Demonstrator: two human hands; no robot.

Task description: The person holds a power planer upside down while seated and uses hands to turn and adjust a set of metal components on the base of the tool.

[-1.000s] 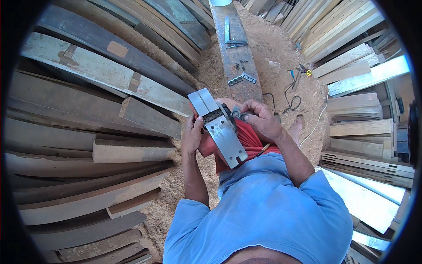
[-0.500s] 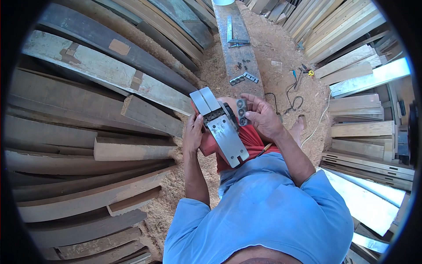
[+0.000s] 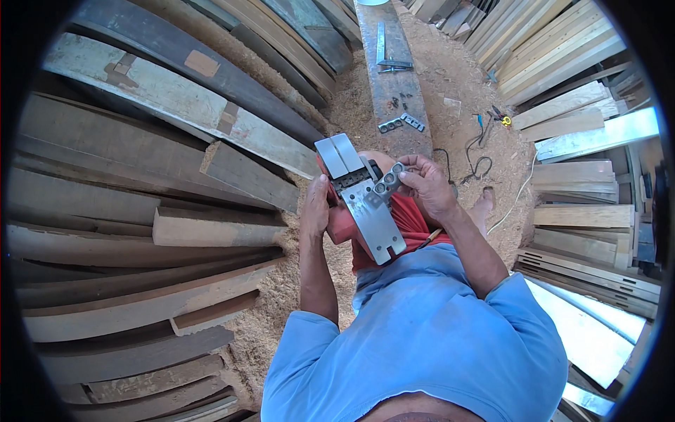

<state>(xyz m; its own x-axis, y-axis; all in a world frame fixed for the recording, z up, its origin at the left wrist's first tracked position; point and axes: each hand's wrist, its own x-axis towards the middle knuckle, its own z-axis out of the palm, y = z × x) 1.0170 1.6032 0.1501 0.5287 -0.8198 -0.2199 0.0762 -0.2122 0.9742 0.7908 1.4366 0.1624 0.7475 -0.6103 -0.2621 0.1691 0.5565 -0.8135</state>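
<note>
An electric hand planer [image 3: 373, 224] lies upside down over my lap, its metal sole facing up and the cutter slot showing between the two sole plates. My left hand [image 3: 316, 209] is wrapped round its red body on the left side. In my right hand [image 3: 430, 186], thumb and fingers pinch a small grey metal blade clamp [image 3: 387, 182] with round holes. It is tilted over the sole, close to the cutter slot; whether it touches the planer I cannot tell. Two similar metal clamps [image 3: 413, 122] and several small dark bolts [image 3: 401, 100] lie on the board ahead.
A long worn board [image 3: 394, 81] runs ahead of me, with a metal try square [image 3: 381, 48] on it. Right of it, a black cord [image 3: 472, 167] and yellow-handled pliers [image 3: 506, 121] lie on shavings. Stacked timber [image 3: 211, 232] stands left; more planks [image 3: 580, 211] stand right.
The blade clamp in my right hand has turned from upright to slanted and come over the planer's sole. My left hand still holds the planer. The whole view has shifted slightly.
</note>
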